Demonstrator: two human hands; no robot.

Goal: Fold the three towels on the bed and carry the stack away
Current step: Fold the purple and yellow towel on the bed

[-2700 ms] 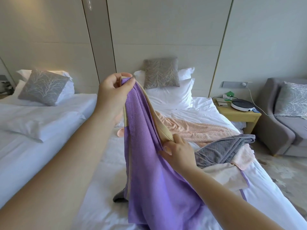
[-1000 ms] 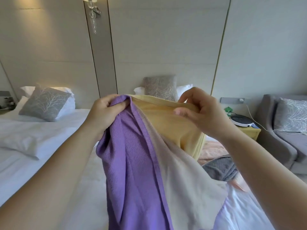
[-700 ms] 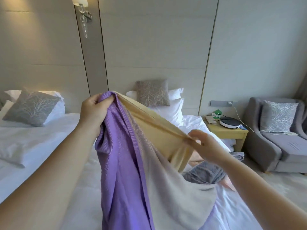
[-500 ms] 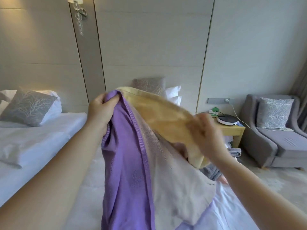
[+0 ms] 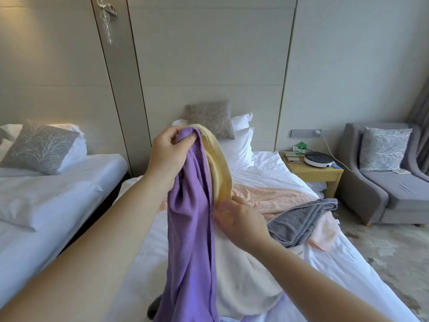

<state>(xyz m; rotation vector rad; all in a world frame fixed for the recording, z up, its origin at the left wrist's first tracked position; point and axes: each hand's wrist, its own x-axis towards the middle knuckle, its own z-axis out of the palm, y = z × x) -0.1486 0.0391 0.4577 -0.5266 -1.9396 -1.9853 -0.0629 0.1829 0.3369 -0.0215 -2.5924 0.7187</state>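
Note:
A purple towel [image 5: 190,240] with a yellow band [image 5: 220,168] and a cream inner side hangs in front of me over the bed [image 5: 274,180]. My left hand [image 5: 168,156] grips its top corner, held high. My right hand [image 5: 239,221] pinches the yellow edge lower down, to the right of the hanging cloth. A pink towel [image 5: 276,196] lies spread across the bed behind. A grey towel [image 5: 301,219] lies crumpled on top of it near the bed's right edge.
A second bed [image 5: 53,191] with a grey cushion stands to the left across a narrow gap. A wooden nightstand [image 5: 315,174] with a round white device sits at the right of the headboard. A grey armchair [image 5: 390,182] stands at the far right.
My right hand has slid down the yellow edge from near the top to well below my left hand. The towel now hangs narrower. The view has tilted down.

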